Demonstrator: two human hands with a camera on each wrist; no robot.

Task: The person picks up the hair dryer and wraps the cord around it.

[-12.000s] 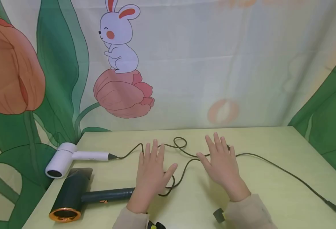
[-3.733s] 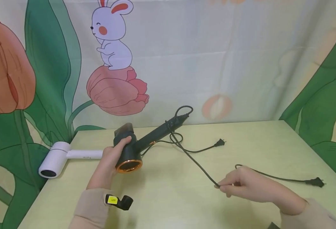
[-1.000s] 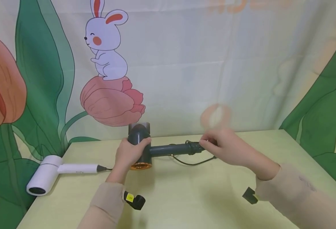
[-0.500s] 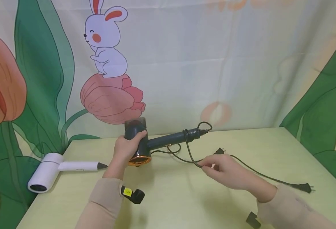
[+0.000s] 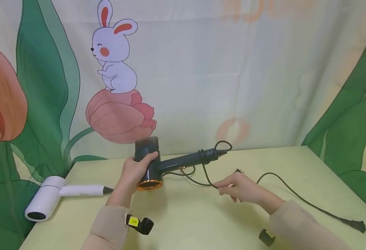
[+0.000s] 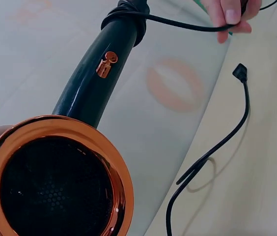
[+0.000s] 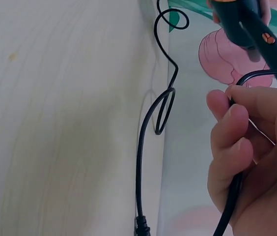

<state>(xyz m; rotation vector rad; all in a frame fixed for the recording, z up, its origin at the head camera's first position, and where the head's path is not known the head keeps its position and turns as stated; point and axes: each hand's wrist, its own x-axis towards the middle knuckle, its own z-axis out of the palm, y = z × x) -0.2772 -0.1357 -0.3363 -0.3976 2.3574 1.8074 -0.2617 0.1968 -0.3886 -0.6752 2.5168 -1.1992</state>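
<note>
My left hand (image 5: 134, 172) grips the head of a dark hair dryer (image 5: 181, 161) with copper trim, holding it over the table with its handle pointing right and slightly up. Its black cord (image 5: 206, 173) loops out from the handle's tip and wraps in turns around the handle's end, as the left wrist view also shows. Below the handle, my right hand (image 5: 242, 189) pinches this cord between thumb and fingers (image 7: 236, 123). From there the free length runs over the table to a plug (image 5: 354, 225) at the right.
A white hair dryer (image 5: 43, 199) lies at the table's left side. Its dark cord (image 6: 217, 147) curls along the back of the table, ending in a plug (image 6: 240, 73) behind my right hand. A printed curtain (image 5: 183, 76) hangs directly behind the table's back edge.
Earlier the dark hair dryer lay on the table under flat, open hands; now it is lifted, with cord wound on its handle. Lately my right hand has come down from the handle's tip, drawing cord.
</note>
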